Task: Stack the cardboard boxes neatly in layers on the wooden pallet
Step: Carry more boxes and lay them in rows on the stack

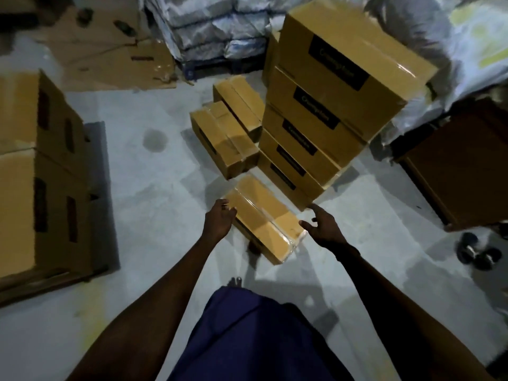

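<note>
A taped cardboard box (264, 218) lies flat on the grey floor just ahead of me. My left hand (220, 220) touches its left end with loosely bent fingers. My right hand (321, 225) hovers at the box's right end, fingers spread, a small gap showing. Beyond the box, two more boxes (228, 133) lie on the floor beside a tall leaning stack of labelled boxes (324, 114). At the left, stacked boxes (41, 171) stand on a low pallet (49, 281).
Flattened cardboard sheets (110, 48) cover the floor at the back left. Wrapped white sacks (211, 26) pile up at the back. A dark brown box (461, 166) stands at the right, with dark dumbbells (477, 254) near it.
</note>
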`<move>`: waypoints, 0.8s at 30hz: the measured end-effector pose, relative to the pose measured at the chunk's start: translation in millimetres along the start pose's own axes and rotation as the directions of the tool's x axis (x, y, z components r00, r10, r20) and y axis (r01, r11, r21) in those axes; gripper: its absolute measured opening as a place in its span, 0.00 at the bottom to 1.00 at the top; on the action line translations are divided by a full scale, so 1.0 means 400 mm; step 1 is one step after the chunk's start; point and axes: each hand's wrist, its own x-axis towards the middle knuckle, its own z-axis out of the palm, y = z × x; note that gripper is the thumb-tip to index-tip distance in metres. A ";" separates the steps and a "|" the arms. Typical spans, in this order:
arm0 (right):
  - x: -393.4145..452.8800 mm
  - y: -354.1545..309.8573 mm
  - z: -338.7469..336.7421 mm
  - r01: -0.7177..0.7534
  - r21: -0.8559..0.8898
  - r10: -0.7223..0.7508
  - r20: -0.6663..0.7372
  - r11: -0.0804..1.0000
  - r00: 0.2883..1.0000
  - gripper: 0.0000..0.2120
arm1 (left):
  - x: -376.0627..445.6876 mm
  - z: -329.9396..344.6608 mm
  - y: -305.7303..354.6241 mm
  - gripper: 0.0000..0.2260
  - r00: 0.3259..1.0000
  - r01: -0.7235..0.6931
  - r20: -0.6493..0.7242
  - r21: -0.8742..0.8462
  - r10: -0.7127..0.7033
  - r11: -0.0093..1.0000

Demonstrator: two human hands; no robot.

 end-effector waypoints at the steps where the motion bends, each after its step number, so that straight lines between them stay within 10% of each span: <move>1: 0.023 0.004 -0.021 0.012 -0.032 -0.012 0.028 0.999 1.000 0.31 | 0.005 0.016 0.009 0.17 1.000 0.011 -0.013 0.008 -0.010 1.000; 14: 0.472 0.155 -0.227 0.445 -0.252 -0.234 0.580 0.859 0.780 0.43 | 0.046 0.367 0.081 0.31 0.922 0.249 -0.288 -0.069 -0.258 0.966; 24: 0.758 0.261 -0.172 0.529 -0.274 -0.204 0.707 0.803 0.677 0.62 | 0.184 0.593 0.034 0.48 0.893 0.360 -0.279 -0.029 -0.353 0.933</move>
